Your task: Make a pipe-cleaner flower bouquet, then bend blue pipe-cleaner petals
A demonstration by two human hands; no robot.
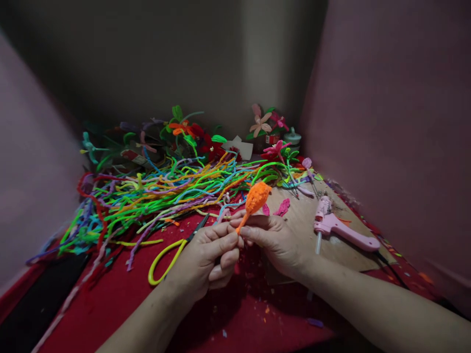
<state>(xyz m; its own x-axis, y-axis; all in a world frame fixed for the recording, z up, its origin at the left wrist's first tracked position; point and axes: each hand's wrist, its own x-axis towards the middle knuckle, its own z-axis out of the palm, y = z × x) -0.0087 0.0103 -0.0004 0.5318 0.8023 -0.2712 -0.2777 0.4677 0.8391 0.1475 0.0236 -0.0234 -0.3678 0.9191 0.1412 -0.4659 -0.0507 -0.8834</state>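
Note:
An orange pipe-cleaner petal [256,198], rounded and fuzzy with a narrow stem end, stands up at a tilt between my two hands. My left hand [217,250] pinches the bottom of its stem, fingers curled in. From the other side my right hand [270,238] grips the same stem between thumb and fingers. Under and beside my left hand lie scissors [167,262] with yellow handles, their dark blades partly covered. Just beyond my right hand are small pink petal pieces [282,208].
Loose multicoloured pipe cleaners [176,184] are heaped across the left and middle. A pink glue gun [340,228] rests on a brown board [294,196] at right. Finished pipe-cleaner flowers [261,122] stand along the back wall. Scraps litter the red cloth [121,304].

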